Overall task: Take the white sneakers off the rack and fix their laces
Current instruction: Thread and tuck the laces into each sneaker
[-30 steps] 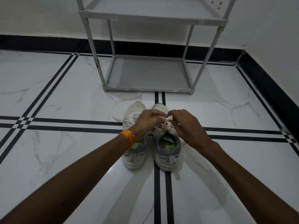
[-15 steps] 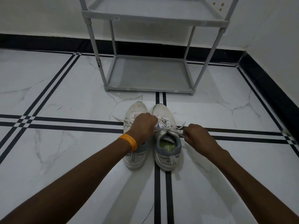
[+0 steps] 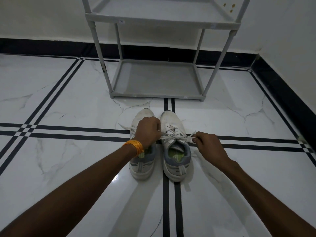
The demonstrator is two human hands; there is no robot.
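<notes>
White marble floor (image 3: 71, 103), crossed by paired black inlay lines, carries the two white sneakers (image 3: 159, 144) side by side, toes pointing toward the grey rack (image 3: 159, 23) that stands just beyond them against the wall. Both sneakers are off the rack; its lower shelf and the upper shelf I can see hold nothing.

Left sneaker (image 3: 142, 161): grey heel panel, green insole partly visible, its upper largely covered by my left hand (image 3: 147, 131). One loose lace end trails off to its left across the floor.

Right sneaker (image 3: 176, 147): grey collar, green insole, standing on the black double line that runs toward me. Its lace (image 3: 172, 136) is drawn out sideways to both sides across the tongue.

Left hand: closed in a fist, its grip clamped on the left-going end of the right sneaker's lace, the fist lying above the left sneaker. An orange thread band (image 3: 134, 147) circles that wrist.

Right hand (image 3: 207, 144): to the right of the right sneaker, thumb and fingers (image 3: 196, 139) pinched together on the other lace end, which lies flat and taut between hand and shoe.

Both forearms enter from the bottom corners.
</notes>
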